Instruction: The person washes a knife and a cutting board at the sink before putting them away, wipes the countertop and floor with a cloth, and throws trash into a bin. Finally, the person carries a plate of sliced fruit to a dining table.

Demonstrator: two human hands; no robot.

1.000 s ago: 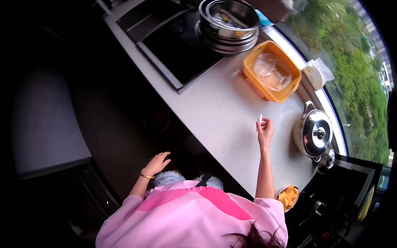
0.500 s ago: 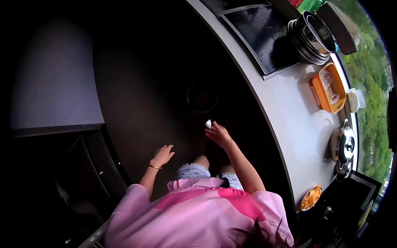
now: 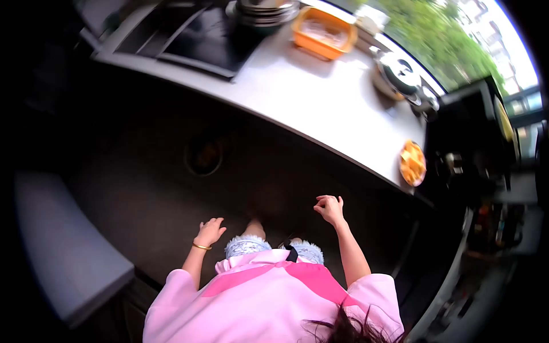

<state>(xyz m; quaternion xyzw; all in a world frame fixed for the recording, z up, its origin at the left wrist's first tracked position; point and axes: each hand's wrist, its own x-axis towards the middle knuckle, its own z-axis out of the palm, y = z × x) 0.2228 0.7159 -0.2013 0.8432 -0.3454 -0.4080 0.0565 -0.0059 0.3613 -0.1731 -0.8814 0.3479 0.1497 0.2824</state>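
Observation:
My left hand (image 3: pixel 210 232), with a gold bangle on the wrist, hangs over the dark floor with its fingers stretched and nothing in them. Out to the right, my right hand (image 3: pixel 330 209) is in the air below the counter's front edge. Its fingers are loosely bent and apart, and I see nothing held in it. A round bin (image 3: pixel 203 156) stands on the floor ahead, its inside dim. The nearest thing on the counter to my right hand is a plate of orange cut pieces (image 3: pixel 413 163).
The white counter (image 3: pixel 320 108) carries an orange basket (image 3: pixel 324 33), stacked bowls (image 3: pixel 264 12), a black cooktop (image 3: pixel 209 43) and a lidded steel pot (image 3: pixel 397 74). A black appliance (image 3: pixel 466 126) stands at the right. A pale grey surface (image 3: pixel 71 246) lies at left.
The view has turned to the right. My right hand has moved right, away from the bin, and the small white thing it held no longer shows. My left hand stays empty.

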